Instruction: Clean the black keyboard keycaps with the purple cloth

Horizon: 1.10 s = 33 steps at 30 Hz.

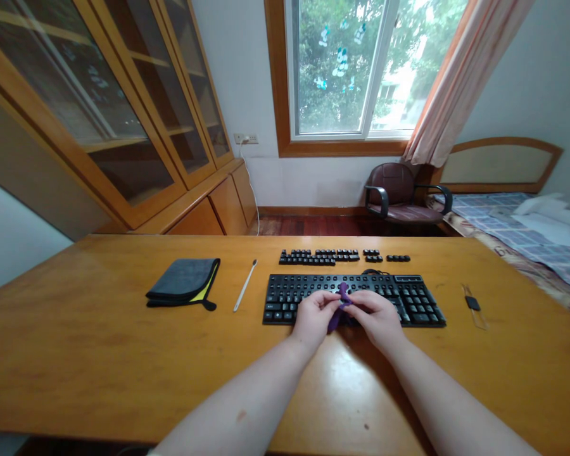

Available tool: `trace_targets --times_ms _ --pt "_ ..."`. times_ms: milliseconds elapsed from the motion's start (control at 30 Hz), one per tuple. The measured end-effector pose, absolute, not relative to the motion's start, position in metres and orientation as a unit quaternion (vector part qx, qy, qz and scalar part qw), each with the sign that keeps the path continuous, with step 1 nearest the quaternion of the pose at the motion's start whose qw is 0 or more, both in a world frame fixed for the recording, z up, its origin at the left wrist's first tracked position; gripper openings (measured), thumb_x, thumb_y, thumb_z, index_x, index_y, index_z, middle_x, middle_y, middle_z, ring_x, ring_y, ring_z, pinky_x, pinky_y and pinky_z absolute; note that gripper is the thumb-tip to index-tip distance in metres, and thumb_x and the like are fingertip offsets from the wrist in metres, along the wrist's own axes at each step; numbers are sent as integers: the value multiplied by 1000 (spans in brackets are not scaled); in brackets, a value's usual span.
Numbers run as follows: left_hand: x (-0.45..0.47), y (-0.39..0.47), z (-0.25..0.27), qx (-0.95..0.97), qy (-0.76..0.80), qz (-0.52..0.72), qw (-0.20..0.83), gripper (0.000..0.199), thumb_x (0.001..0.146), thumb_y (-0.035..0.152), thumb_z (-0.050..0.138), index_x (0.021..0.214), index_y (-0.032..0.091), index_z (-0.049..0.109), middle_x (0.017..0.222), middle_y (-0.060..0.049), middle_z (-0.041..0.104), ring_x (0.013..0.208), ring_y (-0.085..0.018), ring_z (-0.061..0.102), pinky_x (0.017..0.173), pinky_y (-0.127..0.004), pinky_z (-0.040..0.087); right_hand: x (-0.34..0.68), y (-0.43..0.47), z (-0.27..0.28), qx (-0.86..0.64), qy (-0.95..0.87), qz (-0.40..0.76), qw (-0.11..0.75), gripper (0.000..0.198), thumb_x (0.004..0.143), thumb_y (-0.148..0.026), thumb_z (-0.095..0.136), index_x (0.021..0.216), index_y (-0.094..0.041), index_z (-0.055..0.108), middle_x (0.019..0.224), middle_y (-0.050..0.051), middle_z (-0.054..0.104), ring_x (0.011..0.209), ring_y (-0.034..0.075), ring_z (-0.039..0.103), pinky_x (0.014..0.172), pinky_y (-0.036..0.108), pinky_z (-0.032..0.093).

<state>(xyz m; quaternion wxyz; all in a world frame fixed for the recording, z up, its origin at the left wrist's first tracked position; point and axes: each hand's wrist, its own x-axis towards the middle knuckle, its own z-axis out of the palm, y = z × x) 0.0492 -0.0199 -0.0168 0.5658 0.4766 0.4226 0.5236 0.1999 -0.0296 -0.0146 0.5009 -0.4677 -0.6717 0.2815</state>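
My left hand (315,313) and my right hand (376,316) meet over the front middle of a black keyboard (276,297). Between their pinched fingertips is a small purple cloth (334,322), bunched up, with one end sticking up and another hanging down. Something small may sit inside its folds; the fingers hide it. Behind the keyboard lie rows of loose black keycaps (308,257). The keyboard's upper rows show bare spots where caps are off, while the number pad at the right still carries its caps.
Left of the keyboard, a slim white brush (245,286) lies beside a folded grey cloth (183,278) with yellow lining. A wire keycap puller (473,303) rests at the right. All lie on a wooden desk (99,354). Beyond it stand an office chair (393,187) and a bed.
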Motion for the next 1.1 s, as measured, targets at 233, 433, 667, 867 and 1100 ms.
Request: trace_targets --times_ms 233,433,667,867,1100 --pt "50 -18 -20 469 416 512 587 7 70 18 63 75 14 66 76 -4 70 73 -15 65 73 -28 50 196 -31 -17 -478 -646 294 517 8 72 -27 68 78 -22 69 78 5 65 72 19 62 65 32 51" --pt "50 -21 -20 499 379 508 591 17 74 18 61 90 15 66 93 -8 70 87 -18 65 83 -32 49 197 -31 -18 -488 -650 257 522 10 74 -29 66 80 -21 68 80 5 65 74 19 61 68 33 51" --pt "50 -20 -24 511 383 519 568 18 74 17 60 91 15 67 96 -9 70 91 -20 64 86 -35 49 199 -30 -19 -490 -659 257 509 14 75 -31 65 85 -22 68 85 6 65 79 20 61 70 35 52" --pt "51 -21 -20 473 388 524 593 17 70 21 65 86 15 67 90 -8 71 86 -19 66 83 -34 50 198 -31 -18 -487 -663 271 499 19 76 -31 64 92 -21 66 90 7 63 72 18 60 60 31 52" --pt "51 -20 -21 449 375 525 619 20 67 22 69 85 14 67 91 -9 71 85 -20 66 83 -35 49 196 -32 -17 -489 -665 240 511 11 76 -27 64 83 -24 70 83 5 66 78 19 61 70 33 51"
